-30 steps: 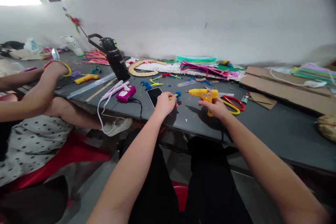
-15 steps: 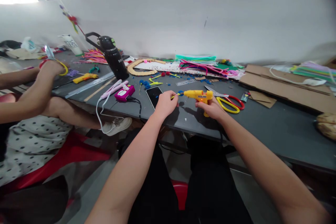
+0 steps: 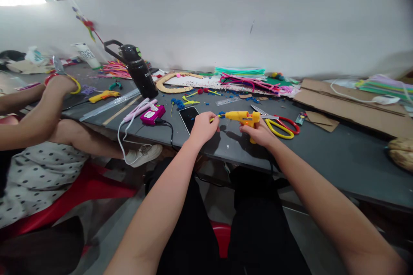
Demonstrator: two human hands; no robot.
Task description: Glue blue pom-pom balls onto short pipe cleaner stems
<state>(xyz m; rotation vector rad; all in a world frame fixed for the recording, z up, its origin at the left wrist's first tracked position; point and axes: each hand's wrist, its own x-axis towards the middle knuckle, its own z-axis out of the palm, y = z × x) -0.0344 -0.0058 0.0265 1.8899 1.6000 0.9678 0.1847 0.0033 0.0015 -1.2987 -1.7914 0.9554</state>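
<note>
My right hand [image 3: 260,132] grips a yellow glue gun [image 3: 242,117] by its handle, just above the dark table [image 3: 322,154]. Its nozzle points left and touches a small blue-and-yellow pipe-cleaner piece [image 3: 218,116]. My left hand [image 3: 203,127] is closed, pinching that piece by its yellow stem. A black phone [image 3: 189,116] lies flat just left of my left hand. Red-and-yellow scissors [image 3: 280,124] lie right of the glue gun.
A pink device [image 3: 154,114] with cables and a black bottle [image 3: 138,72] stand left of the phone. Pipe cleaners [image 3: 248,81], a cardboard letter shape [image 3: 172,84] and blue bits lie behind. Cardboard sheets [image 3: 348,105] lie right. Another person sits at left, a hand [image 3: 58,82] holding scissors.
My right hand has brought the glue gun left until its nozzle meets the piece in my left hand. My left hand barely shifted. The other person's hand moved slightly left.
</note>
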